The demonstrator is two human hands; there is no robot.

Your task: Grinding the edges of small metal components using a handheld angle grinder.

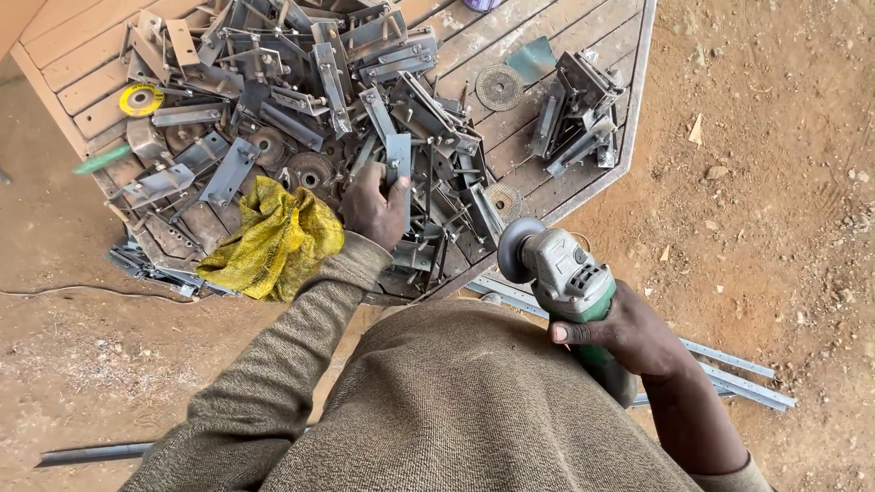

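Left hand (375,208) clenches an upright grey metal bracket (398,160) in the pile on the tabletop (583,187); right hand (629,333) grasps an angle grinder (565,273), disc pointing toward it.

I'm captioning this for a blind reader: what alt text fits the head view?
Seen from above, a person's left hand grasps a grey metal bracket from a heap on a wooden table, while the right hand holds a green angle grinder. A yellow cloth lies beside the heap.

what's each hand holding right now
left hand: closed on a flat metal bracket in the pile
right hand: closed around the angle grinder
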